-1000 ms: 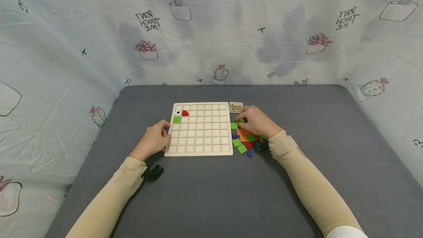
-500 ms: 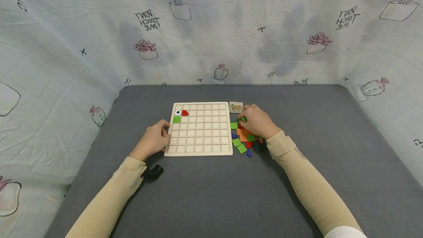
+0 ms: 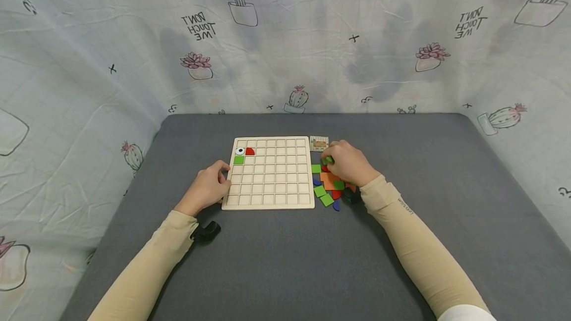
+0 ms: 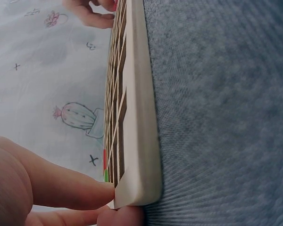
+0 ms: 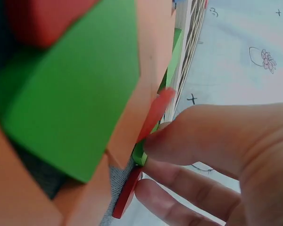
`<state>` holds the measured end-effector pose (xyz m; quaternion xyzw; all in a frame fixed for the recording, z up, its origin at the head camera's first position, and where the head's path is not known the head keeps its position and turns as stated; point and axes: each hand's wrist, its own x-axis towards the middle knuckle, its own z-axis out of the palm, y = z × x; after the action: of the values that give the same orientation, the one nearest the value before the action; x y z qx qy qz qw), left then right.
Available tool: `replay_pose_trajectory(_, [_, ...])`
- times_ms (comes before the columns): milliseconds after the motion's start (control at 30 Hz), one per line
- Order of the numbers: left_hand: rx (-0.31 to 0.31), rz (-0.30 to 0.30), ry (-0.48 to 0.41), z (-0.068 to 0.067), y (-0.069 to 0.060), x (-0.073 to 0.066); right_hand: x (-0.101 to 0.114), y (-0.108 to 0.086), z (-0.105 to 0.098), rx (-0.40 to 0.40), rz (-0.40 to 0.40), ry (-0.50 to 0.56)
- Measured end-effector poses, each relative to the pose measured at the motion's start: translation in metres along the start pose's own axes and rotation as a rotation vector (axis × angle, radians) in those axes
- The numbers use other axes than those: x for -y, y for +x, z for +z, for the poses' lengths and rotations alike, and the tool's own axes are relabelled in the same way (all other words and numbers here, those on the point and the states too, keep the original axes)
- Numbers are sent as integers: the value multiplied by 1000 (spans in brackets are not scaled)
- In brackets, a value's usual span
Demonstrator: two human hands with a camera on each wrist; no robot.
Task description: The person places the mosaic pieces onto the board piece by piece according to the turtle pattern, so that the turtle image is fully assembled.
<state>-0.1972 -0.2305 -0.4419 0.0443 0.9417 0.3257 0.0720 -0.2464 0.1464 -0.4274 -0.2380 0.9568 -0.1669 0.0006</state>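
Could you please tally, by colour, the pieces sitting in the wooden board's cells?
White piece with a dark centre: 1
Red piece: 1
Green square: 1
Total in the wooden board: 3

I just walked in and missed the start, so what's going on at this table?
A person's left hand grips the left side of a gridded wooden board; the right hand pinches a green piece at the pile of coloured pieces beside it. Three pieces sit near the board's far left corner: a white disc with a black dot, a red piece and a green square. Other visible cells are bare.
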Motion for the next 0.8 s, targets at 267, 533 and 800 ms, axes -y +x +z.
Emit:
replay_pose_trajectory(267, [4,-2,1,-1,1,-1,1,1,-1,-6,-22,-16])
replay_pose_trajectory(533, [1,-7,7,-1,1,-3,-1,4,2,13,-67,6])
replay_pose_trajectory(800, [6,-9,7,-1,1,-4,-5,5,3,-9,-88,23])
